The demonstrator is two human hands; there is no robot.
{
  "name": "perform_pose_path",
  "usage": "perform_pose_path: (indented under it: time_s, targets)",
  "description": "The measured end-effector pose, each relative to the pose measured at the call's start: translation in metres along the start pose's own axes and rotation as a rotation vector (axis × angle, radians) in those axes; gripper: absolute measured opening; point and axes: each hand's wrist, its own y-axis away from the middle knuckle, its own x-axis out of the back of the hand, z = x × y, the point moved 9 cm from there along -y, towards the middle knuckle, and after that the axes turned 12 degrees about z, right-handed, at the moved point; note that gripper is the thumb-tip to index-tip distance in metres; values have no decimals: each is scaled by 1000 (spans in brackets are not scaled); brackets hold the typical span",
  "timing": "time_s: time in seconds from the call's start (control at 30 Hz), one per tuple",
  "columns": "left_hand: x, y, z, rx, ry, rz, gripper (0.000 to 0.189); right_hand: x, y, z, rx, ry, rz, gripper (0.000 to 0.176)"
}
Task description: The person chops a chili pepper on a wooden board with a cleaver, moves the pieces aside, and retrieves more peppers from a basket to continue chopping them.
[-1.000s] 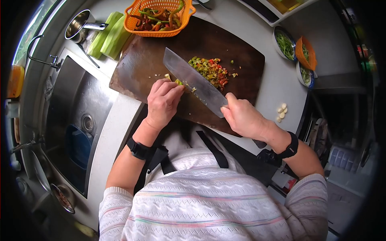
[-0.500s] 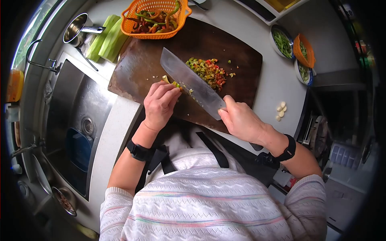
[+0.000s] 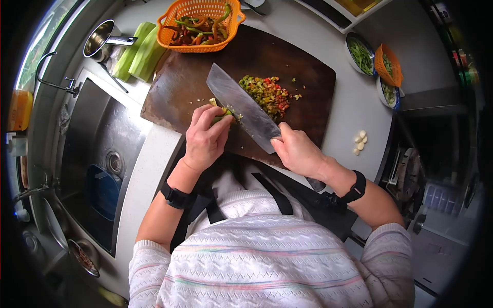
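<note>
My right hand (image 3: 299, 152) is wrapped round the handle of a wide-bladed cleaver (image 3: 237, 105), its blade slanting across the dark wooden cutting board (image 3: 303, 64). Left of the blade, my left hand (image 3: 206, 137) has its fingers curled over pepper strips (image 3: 227, 111), pressing them to the board close to the cutting edge. Only the strips' ends show; the rest is under my fingers. Small green bits cling to the blade. On its far side lies a pile of diced green and red pepper (image 3: 269, 95).
An orange basket (image 3: 200, 48) of pepper strips sits at the board's far edge. Beside it are peeled pale-green gourd pieces (image 3: 145, 55) and a steel pot (image 3: 99, 41). The sink (image 3: 95, 128) is at left. Garlic cloves (image 3: 360, 139) and bowls of greens (image 3: 359, 54) lie at right.
The cleaver and my right hand have shifted slightly left and nearer to my body. My left fingers have bent a little more over the pepper strips. The whole view has moved slightly.
</note>
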Motion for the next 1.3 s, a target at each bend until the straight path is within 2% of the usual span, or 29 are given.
perform_pose_path:
  time_s: [0.13,0.37,0.57,0.73,0.87,0.93,1.03,1.17,1.23,1.3]
  targets:
    - [-2,-1,-3,-34,17,-54,26,7,3,-4,6,15,19,22]
    - [-1,-3,-7,-34,26,-16,24,18,13,-14,-11,-19,11,22]
    - [0,0,-9,-24,23,6,21,4,9,-12,-57,22,-46,21]
    - [-1,1,-11,-8,47,-10,20,-13,0,-7,-82,-16,-10,22]
    - [-1,-10,-10,-70,32,-72,20,-9,0,-3,-39,-26,-12,23]
    - [-1,-17,-5,-168,24,-115,20,-2,6,6,-70,-31,-8,24]
    - [-7,-20,-8,-191,69,-184,21,10,11,17,-95,-49,52,25]
    - [-17,-15,-20,-92,125,-243,20,23,11,13,-95,-49,94,24]
    - [-13,-12,-21,-64,-29,-151,21,25,12,15,-91,-47,104,23]
    - [-16,-5,-18,-1,-51,-96,22,29,12,15,-36,-59,162,22]
